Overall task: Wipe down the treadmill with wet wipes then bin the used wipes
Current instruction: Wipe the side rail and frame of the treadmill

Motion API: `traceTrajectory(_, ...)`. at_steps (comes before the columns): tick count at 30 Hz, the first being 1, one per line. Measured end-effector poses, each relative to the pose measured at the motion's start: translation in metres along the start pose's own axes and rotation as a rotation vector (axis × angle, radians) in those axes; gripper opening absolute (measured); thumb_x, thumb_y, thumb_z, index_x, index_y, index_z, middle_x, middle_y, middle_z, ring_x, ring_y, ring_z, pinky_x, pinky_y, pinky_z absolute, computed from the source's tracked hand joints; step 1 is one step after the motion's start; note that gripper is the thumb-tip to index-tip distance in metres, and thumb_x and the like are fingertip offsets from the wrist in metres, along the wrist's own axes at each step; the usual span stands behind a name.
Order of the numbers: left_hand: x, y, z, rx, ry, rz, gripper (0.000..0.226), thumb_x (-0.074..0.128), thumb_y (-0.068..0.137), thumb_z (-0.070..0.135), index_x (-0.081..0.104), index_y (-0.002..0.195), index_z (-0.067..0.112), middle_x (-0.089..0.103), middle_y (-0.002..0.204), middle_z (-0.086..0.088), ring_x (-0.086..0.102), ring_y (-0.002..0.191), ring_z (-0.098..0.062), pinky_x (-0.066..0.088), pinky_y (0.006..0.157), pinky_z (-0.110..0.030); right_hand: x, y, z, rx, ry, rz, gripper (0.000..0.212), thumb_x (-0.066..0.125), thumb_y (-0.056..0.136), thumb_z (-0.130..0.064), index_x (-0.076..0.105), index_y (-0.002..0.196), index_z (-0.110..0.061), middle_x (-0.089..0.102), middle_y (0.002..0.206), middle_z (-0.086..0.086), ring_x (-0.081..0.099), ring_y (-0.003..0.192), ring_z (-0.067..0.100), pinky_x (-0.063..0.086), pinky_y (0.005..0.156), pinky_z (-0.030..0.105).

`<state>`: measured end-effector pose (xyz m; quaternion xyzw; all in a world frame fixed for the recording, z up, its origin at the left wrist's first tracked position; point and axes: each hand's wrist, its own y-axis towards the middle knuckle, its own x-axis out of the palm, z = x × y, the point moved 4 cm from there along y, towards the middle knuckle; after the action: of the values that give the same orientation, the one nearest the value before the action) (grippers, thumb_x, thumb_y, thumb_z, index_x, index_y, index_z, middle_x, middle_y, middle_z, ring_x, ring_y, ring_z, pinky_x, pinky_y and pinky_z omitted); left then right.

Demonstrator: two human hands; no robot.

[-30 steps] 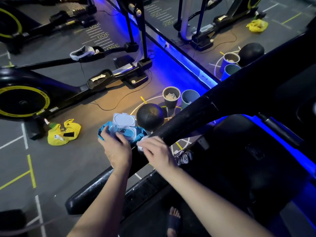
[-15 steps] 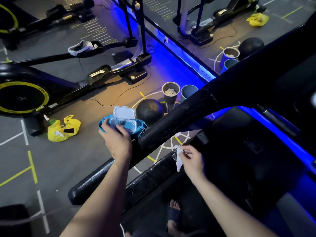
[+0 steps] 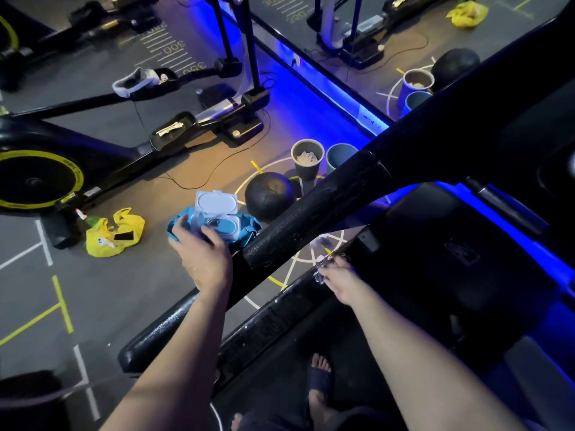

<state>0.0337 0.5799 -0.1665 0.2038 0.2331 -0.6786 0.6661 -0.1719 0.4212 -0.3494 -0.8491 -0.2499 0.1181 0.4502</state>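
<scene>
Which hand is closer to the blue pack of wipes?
Left. The left hand grips the pack; the right hand is apart from it, across the handrail, holding a wipe.

The right hand (image 3: pixel 339 279) went from the wipes pack (image 3: pixel 224 220) down to the treadmill rail (image 3: pixel 273 318), apparently holding a wipe (image 3: pixel 320 273) against it.

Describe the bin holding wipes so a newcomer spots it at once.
Find the black medicine ball on the floor beside the treadmill handrail. Two bins stand just beyond it. The grey bin holds white crumpled wipes, unlike the blue bin beside it.
</scene>
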Motion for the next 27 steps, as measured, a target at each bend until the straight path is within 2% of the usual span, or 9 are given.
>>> traceTrajectory(2, 0.000, 0.000, -0.001, -0.001, 0.007, 0.005, 0.044, 0.051, 0.106, 0.019, 0.046, 0.149, 0.010, 0.046, 0.147, -0.017, 0.054, 0.120, -0.039, 0.040, 0.099, -0.039, -0.008, -0.003, 0.000, -0.013, -0.109, 0.043, 0.067, 0.057, 0.094, 0.009, 0.037, 0.154, -0.013, 0.049, 0.151, 0.006, 0.046, 0.138, 0.019, 0.031, 0.118, 0.036)
traceTrajectory(4, 0.001, 0.001, -0.001, 0.007, 0.005, 0.006, 0.044, 0.051, 0.106, 0.018, 0.046, 0.149, 0.009, 0.046, 0.147, -0.017, 0.053, 0.122, -0.038, 0.039, 0.101, -0.038, -0.015, -0.013, 0.001, -0.060, -0.071, 0.076, 0.060, 0.052, 0.095, 0.013, 0.041, 0.151, -0.005, 0.049, 0.151, 0.011, 0.046, 0.139, 0.021, 0.032, 0.118, 0.035)
traceTrajectory(9, 0.000, 0.002, -0.003, 0.023, -0.060, 0.003, 0.045, 0.052, 0.104, 0.016, 0.046, 0.148, 0.009, 0.048, 0.146, -0.017, 0.053, 0.123, -0.035, 0.038, 0.099, -0.033, -0.026, -0.035, 0.019, -0.086, 0.001, 0.114, 0.048, 0.061, 0.093, 0.006, 0.059, 0.138, -0.011, 0.060, 0.141, 0.005, 0.054, 0.132, 0.017, 0.039, 0.116, 0.040)
traceTrajectory(12, -0.006, 0.004, -0.006, 0.021, -0.161, 0.019, 0.047, 0.054, 0.102, 0.010, 0.047, 0.148, 0.005, 0.050, 0.146, -0.018, 0.050, 0.129, -0.031, 0.031, 0.097, -0.013, -0.024, -0.062, 0.015, -0.149, 0.087, 0.140, 0.041, 0.062, 0.094, 0.004, 0.063, 0.133, -0.008, 0.064, 0.133, 0.001, 0.058, 0.122, 0.014, 0.042, 0.113, 0.039)
traceTrajectory(14, -0.014, 0.008, -0.008, 0.017, -0.228, 0.015, 0.049, 0.055, 0.101, 0.007, 0.047, 0.148, 0.003, 0.051, 0.146, -0.019, 0.049, 0.133, -0.030, 0.024, 0.097, -0.005, -0.016, -0.085, 0.008, -0.218, 0.135, 0.125, 0.034, 0.061, 0.095, 0.004, 0.069, 0.121, -0.016, 0.067, 0.127, 0.001, 0.060, 0.109, 0.012, 0.045, 0.109, 0.040)
traceTrajectory(16, -0.026, 0.013, -0.007, 0.038, -0.289, 0.015, 0.049, 0.055, 0.100, 0.007, 0.047, 0.149, 0.005, 0.051, 0.146, -0.017, 0.050, 0.135, -0.028, 0.026, 0.101, -0.004, -0.006, -0.108, -0.003, -0.290, 0.172, 0.116, 0.026, 0.064, 0.095, -0.002, 0.072, 0.106, -0.023, 0.072, 0.118, 0.004, 0.066, 0.104, 0.014, 0.048, 0.105, 0.041)
traceTrajectory(18, -0.043, 0.018, -0.003, 0.086, -0.345, 0.025, 0.050, 0.055, 0.099, 0.006, 0.048, 0.148, 0.006, 0.052, 0.146, -0.014, 0.051, 0.135, -0.024, 0.030, 0.104, -0.003, 0.008, -0.134, -0.015, -0.355, 0.201, 0.099, 0.017, 0.068, 0.095, -0.010, 0.072, 0.111, -0.015, 0.076, 0.109, 0.006, 0.071, 0.105, 0.019, 0.051, 0.101, 0.039)
traceTrajectory(21, -0.075, 0.021, 0.014, 0.183, -0.449, 0.009, 0.050, 0.055, 0.097, 0.005, 0.051, 0.147, 0.008, 0.055, 0.146, -0.008, 0.055, 0.135, -0.016, 0.038, 0.116, -0.018, 0.035, -0.181, -0.033, -0.454, 0.274, 0.066, 0.014, 0.069, 0.095, -0.015, 0.071, 0.109, -0.014, 0.077, 0.102, 0.011, 0.073, 0.102, 0.025, 0.056, 0.096, 0.037)
traceTrajectory(27, -0.152, 0.009, 0.040, 0.305, -0.580, -0.168, 0.045, 0.062, 0.097, 0.000, 0.058, 0.139, 0.016, 0.062, 0.135, 0.004, 0.059, 0.122, 0.001, 0.043, 0.112, -0.020, 0.098, -0.290, -0.057, -0.735, 0.151, 0.047, 0.014, 0.063, 0.099, -0.022, 0.075, 0.104, -0.017, 0.075, 0.082, 0.004, 0.063, 0.070, 0.012, 0.053, 0.064, 0.022)
